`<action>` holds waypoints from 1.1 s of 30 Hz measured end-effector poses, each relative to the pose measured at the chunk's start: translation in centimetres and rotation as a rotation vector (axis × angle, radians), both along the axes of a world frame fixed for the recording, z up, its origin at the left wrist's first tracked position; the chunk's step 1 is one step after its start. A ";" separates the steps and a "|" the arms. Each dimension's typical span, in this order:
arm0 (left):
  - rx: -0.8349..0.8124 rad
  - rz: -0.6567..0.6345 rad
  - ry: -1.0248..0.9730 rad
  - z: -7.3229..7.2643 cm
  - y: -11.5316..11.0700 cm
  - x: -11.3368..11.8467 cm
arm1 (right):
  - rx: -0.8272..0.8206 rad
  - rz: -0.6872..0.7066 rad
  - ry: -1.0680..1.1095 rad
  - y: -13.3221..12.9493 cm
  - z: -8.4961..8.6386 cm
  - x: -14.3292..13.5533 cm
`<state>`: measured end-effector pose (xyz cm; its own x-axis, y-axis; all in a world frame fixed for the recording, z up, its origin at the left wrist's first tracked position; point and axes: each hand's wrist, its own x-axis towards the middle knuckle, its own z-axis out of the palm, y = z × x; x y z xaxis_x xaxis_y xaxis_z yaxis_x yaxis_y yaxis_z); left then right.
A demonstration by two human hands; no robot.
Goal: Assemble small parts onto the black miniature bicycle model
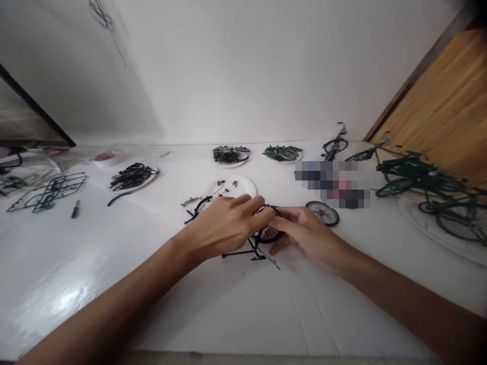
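The person's bare left forearm slants in over the left part of the white, glossy desk's near edge, its wrist only slightly bent. The left hand is turned back up, fingers bent and reaching rightward, their grip partly hidden. The bare right forearm slants in from the right near corner; the right hand is closed in a pinch, thumb pointing left, lower fingers curled beneath. The two hands meet at the fingertips.

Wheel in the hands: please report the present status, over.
Right hand holds the wheel; left hand at it, grip unclear. Black bike frame alongside. Loose wheel near right hand, apparently not blocking.
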<state>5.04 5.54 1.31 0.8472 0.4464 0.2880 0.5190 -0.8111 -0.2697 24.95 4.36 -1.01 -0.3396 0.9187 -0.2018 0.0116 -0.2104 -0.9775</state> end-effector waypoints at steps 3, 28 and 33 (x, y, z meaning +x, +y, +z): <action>0.029 -0.014 -0.006 -0.4 0.1 -0.1 | -0.017 0.018 0.003 -0.3 0.3 -0.3; -0.218 -0.011 -0.077 0.7 0.1 -0.5 | -0.018 0.060 -0.037 -0.5 0.0 -0.2; -0.083 -0.061 0.022 0.5 0.1 -0.3 | -0.015 0.072 -0.026 -0.3 -0.2 -0.2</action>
